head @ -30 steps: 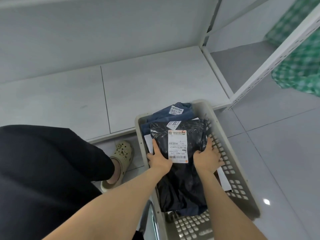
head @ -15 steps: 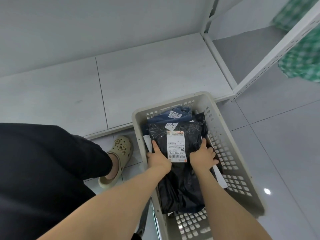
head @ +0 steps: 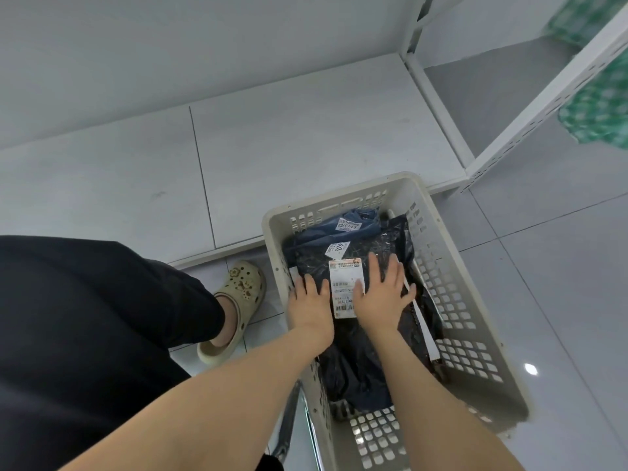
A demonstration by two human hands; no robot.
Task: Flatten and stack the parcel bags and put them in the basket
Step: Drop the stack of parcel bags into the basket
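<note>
Parcel bags (head: pixel 353 362), two seen, one basket (head: pixel 475 300), left hand (head: pixel 311 304), right hand (head: pixel 382 294) pressing

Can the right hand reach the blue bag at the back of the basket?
Probably yes. The blue bag shows at the far end of the basket, just past the right hand, with nothing above it. The black bag covers its near part, though.

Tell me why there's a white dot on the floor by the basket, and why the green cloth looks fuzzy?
Head view: the white dot is glare, likely a lamp mirrored in the glossy floor tile; head view, top right edge: the green cloth looks smeared, probably from motion or the wide lens; head view, middle: the label on the top parcel bag is fairly sharp.
</note>
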